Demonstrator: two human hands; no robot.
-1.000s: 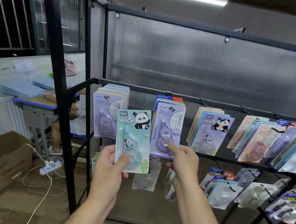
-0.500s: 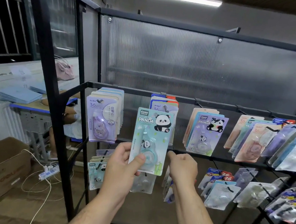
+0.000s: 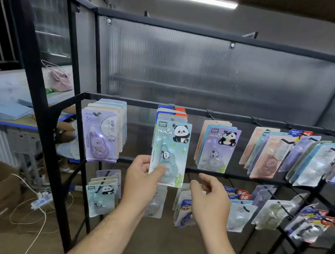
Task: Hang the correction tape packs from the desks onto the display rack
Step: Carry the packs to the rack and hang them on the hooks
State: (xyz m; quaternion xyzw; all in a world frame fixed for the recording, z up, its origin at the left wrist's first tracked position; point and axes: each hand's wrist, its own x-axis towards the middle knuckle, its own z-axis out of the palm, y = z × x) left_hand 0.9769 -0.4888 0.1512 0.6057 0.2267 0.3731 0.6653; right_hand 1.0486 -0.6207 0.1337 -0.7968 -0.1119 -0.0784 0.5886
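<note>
At the centre of the frame, the left grip (image 3: 143, 181) is pinching the lower left corner of a green panda pack (image 3: 170, 147), holding it upright against the middle stack on the rack (image 3: 140, 103). The right grip (image 3: 209, 200) is hovering just lower right, fingers loosely apart, holding nothing.

Your teal pack (image 3: 169, 147) reads PANDA; the purple pack (image 3: 100, 136) left of it shows 36, the lilac pack (image 3: 218, 150) right of it PANDA.
</note>
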